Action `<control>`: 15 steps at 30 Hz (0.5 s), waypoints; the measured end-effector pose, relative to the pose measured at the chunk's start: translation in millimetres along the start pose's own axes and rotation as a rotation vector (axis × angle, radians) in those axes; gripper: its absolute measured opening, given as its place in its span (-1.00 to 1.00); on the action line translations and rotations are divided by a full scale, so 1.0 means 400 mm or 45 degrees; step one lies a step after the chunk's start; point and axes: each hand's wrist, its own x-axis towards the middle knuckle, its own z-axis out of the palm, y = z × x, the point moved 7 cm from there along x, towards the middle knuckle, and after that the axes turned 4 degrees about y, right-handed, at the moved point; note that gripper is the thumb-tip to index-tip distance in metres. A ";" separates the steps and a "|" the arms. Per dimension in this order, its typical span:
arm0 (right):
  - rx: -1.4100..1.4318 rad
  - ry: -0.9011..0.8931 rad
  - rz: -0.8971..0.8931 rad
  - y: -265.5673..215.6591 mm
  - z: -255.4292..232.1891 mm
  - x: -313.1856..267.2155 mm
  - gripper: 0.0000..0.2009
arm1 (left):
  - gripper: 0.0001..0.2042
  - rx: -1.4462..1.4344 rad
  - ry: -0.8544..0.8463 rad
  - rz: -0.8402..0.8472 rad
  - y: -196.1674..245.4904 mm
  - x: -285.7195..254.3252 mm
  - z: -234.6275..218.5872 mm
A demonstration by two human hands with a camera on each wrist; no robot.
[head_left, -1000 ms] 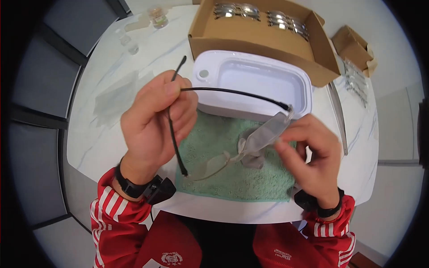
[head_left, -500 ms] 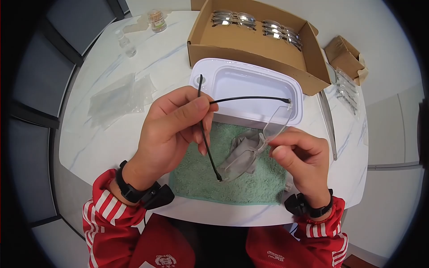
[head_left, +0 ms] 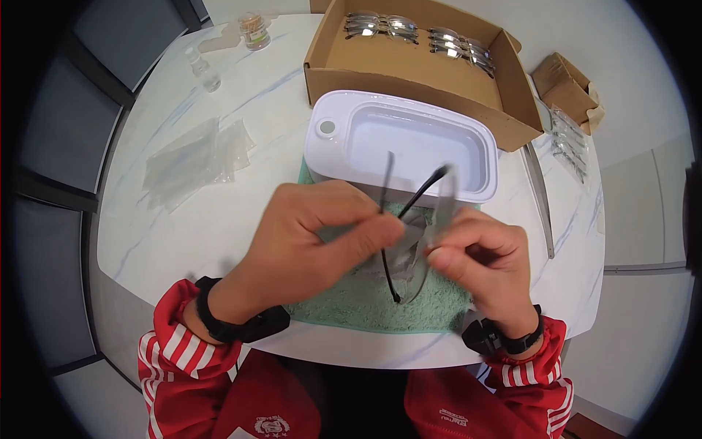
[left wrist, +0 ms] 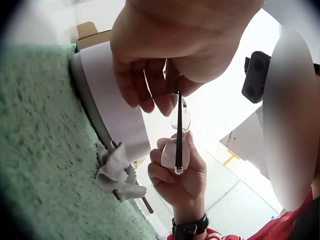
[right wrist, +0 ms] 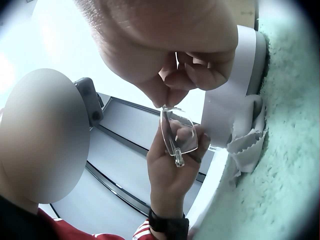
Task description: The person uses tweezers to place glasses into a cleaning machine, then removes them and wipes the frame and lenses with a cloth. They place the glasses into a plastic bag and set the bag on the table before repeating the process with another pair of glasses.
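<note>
Both hands hold one pair of eyeglasses [left wrist: 179,132] with black temples and clear lenses, up over the green towel [head_left: 344,316]. My left hand [head_left: 307,238] pinches the temples between thumb and fingers where they cross. At the middle of the frame, by the bridge, my right hand [head_left: 486,260] pinches with thumb and forefinger. A lens [right wrist: 180,134] shows beneath the right fingers in the right wrist view. In the head view the glasses are turned nearly edge-on and blurred. A crumpled grey cloth [left wrist: 114,167] lies on the towel below them.
Behind the towel stands a white tub [head_left: 322,157]. Beyond it a cardboard box [head_left: 409,84] holds several eyeglasses [head_left: 380,28]. Clear plastic bags [head_left: 186,164], a small bottle [head_left: 205,71] and a jar [head_left: 254,33] lie left. Wrapped items [head_left: 569,146] and a small carton [head_left: 563,84] sit right.
The left hand has moved right, nearer the right hand, still holding the temples. The glasses have swung from a broad view to nearly edge-on. The right hand keeps its grip near the bridge.
</note>
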 end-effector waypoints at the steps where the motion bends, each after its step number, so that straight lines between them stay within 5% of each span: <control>1: -0.092 -0.077 -0.026 -0.002 0.017 0.000 -0.95 | -0.86 0.160 -0.095 0.134 0.017 -0.001 0.014; 5: -0.179 -0.187 -0.057 0.015 0.053 -0.006 -0.94 | -0.90 0.277 -0.225 0.091 0.023 -0.004 0.039; 7: -0.158 -0.122 -0.007 0.028 0.049 -0.009 -0.94 | -0.91 0.158 -0.146 -0.254 -0.024 -0.010 0.034; 8: -0.151 -0.121 -0.010 0.025 0.052 -0.010 -0.94 | -0.91 0.166 -0.147 -0.255 -0.020 -0.011 0.035; 15: 0.220 0.235 0.118 0.027 -0.015 -0.010 -0.93 | -0.86 -0.394 0.059 -0.373 -0.050 0.003 0.004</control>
